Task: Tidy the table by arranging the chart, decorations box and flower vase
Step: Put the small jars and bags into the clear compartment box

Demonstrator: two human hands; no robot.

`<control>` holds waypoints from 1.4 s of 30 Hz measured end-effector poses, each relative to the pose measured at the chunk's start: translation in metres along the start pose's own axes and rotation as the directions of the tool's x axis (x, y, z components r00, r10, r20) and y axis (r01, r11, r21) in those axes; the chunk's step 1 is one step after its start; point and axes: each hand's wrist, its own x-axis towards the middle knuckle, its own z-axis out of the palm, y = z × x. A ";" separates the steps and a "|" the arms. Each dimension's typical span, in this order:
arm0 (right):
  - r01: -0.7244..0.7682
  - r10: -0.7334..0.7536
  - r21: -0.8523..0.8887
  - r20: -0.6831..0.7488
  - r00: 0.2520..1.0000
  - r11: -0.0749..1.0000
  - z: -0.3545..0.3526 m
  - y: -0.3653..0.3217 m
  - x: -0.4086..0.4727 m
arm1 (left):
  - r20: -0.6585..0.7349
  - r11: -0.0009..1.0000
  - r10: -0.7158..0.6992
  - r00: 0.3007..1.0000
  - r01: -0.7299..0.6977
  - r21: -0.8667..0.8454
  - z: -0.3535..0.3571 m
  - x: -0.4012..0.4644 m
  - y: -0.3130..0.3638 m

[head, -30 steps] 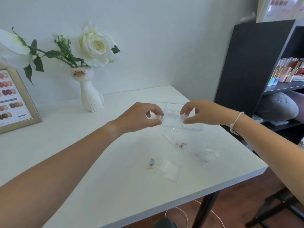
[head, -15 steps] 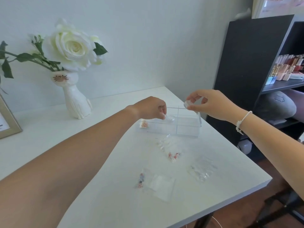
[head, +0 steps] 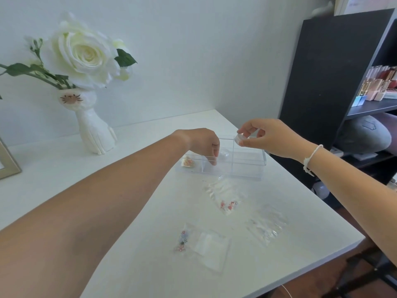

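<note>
A clear plastic decorations box (head: 247, 166) with dividers sits on the white table (head: 139, 222) near its far right corner. My left hand (head: 204, 145) reaches into the box's middle compartment, fingers pinched beside a small clear round pot (head: 224, 152). My right hand (head: 264, 136) hovers above the box and pinches a small clear round lid (head: 239, 139). A white cat-shaped flower vase (head: 94, 130) with a white rose stands at the back left. Only a corner of the chart's gold frame (head: 8, 164) shows at the left edge.
Several small clear bags of decorations lie on the table in front of the box: one with pink pieces (head: 225, 198), one with blue pieces (head: 202, 244), one crumpled (head: 266, 224). A black shelf unit (head: 326, 67) stands close to the table's right side.
The hands have separated: the left one went down into the box with the little pot, the right one lifted with the lid. The view shifted right, so the chart is almost out of frame.
</note>
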 end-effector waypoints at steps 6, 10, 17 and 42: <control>-0.022 0.022 0.009 0.027 0.999 1.000 0.005 -0.004 0.007 | -0.105 0.993 0.040 0.994 -0.052 -0.108 -0.005 -0.009 -0.009; -0.020 0.024 -0.050 0.084 0.996 0.999 0.012 -0.009 0.016 | -0.250 0.963 0.051 0.967 -0.114 -0.245 -0.007 -0.025 -0.024; -0.004 0.068 -0.252 0.246 0.967 0.968 0.028 -0.028 0.032 | -0.431 0.920 -0.101 0.897 -0.080 -0.383 0.010 -0.057 -0.068; -0.054 0.314 -0.507 0.443 0.840 0.860 0.044 -0.042 0.048 | -0.405 0.798 -0.217 0.888 -0.078 -0.598 0.054 -0.069 -0.083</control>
